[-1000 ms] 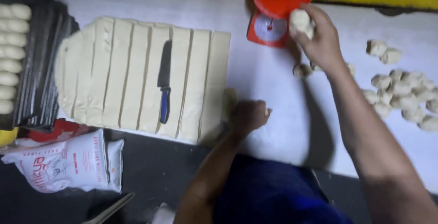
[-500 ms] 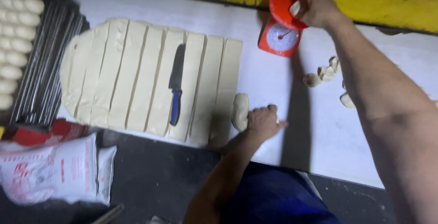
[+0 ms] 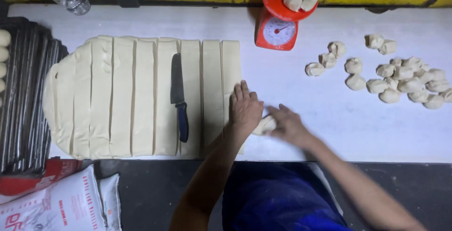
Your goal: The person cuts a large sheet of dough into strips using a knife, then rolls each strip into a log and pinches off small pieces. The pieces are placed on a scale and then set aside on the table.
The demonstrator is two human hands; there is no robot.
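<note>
We see bright, even light on the white flat worktop (image 3: 329, 132) — dim dark edges below, right hand (image 3: 288, 126) motion-blurred.

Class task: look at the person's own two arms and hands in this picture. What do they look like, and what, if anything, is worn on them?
Both arms are bare from the hands to the bottom of the picture: no sleeves show. The left hand and the right hand wear no gloves, and no ring, watch or bracelet is visible. The right hand is slightly blurred. Between the arms lies blue clothing.
</note>
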